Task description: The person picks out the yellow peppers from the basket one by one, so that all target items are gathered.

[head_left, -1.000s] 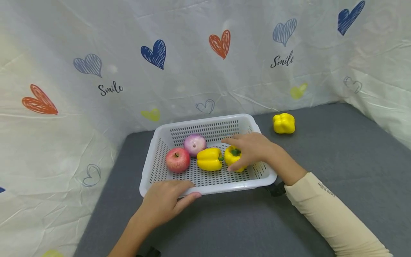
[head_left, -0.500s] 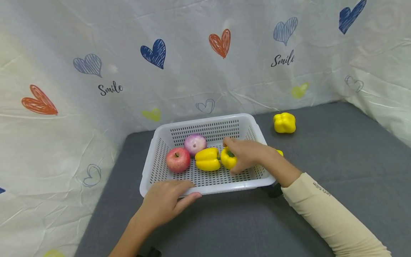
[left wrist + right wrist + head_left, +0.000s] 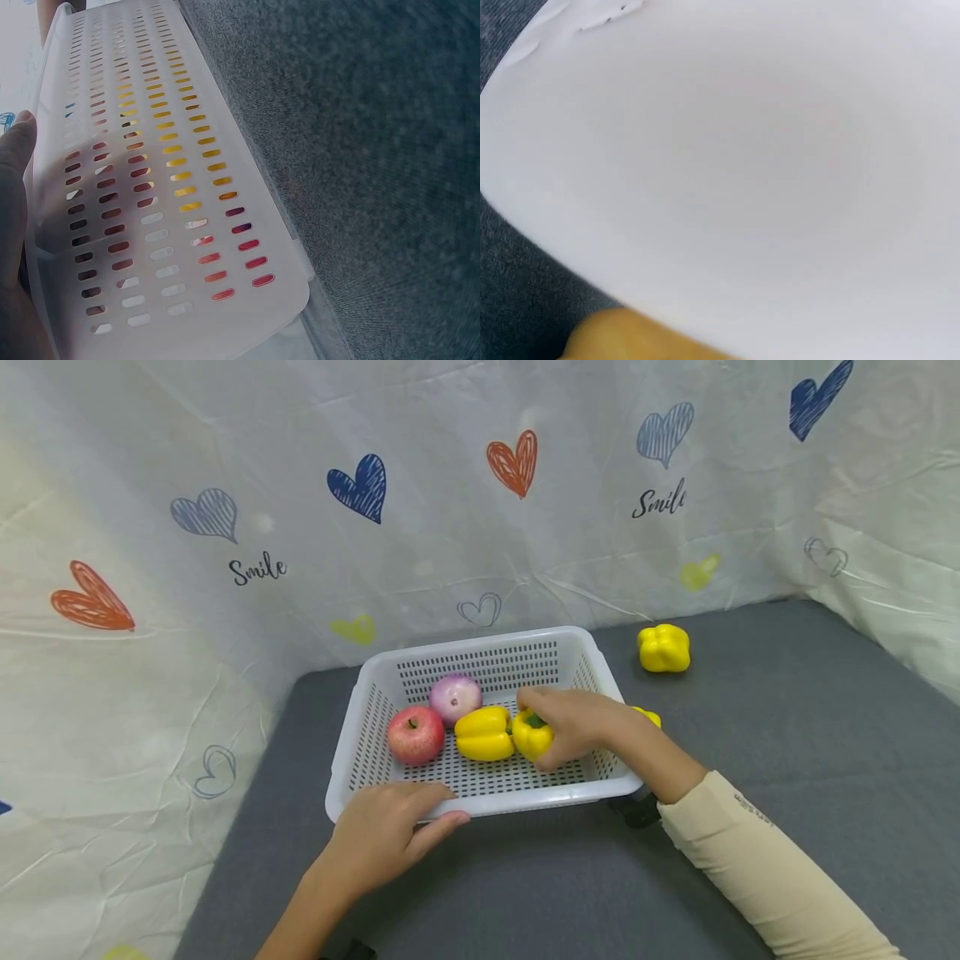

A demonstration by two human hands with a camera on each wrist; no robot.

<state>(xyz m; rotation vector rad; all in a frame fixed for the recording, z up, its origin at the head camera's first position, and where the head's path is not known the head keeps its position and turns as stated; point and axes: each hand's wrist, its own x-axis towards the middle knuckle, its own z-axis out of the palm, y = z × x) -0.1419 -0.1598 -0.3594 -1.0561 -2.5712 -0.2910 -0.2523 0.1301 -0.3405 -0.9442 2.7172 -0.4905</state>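
Note:
In the head view a white plastic basket [image 3: 480, 806] with slotted walls stands on the grey cloth. My left hand [image 3: 390, 827] holds its near rim, fingers over the edge and thumb along the outside. The left wrist view shows the basket's slotted wall [image 3: 150, 180] beside the thumb. Inside the basket, my right hand [image 3: 573, 722] grips a yellow bell pepper [image 3: 531, 737] with a green stem, thumb and fingers on opposite sides. A second yellow bell pepper [image 3: 483, 733] lies against it on the left. A red apple [image 3: 416, 736] and a purple onion [image 3: 455, 699] sit at the basket's left.
One yellow bell pepper [image 3: 663, 648] rests on the cloth behind the basket's right corner. Another yellow piece [image 3: 647, 717] shows past the right forearm, mostly hidden. White basket plastic [image 3: 727, 165] fills most of the right wrist view. A printed curtain [image 3: 427, 560] hangs behind.
My right hand has closed round the pepper and shifted it left against the other pepper, which moved slightly left. A yellow piece has come into sight behind the forearm. The left hand stays put.

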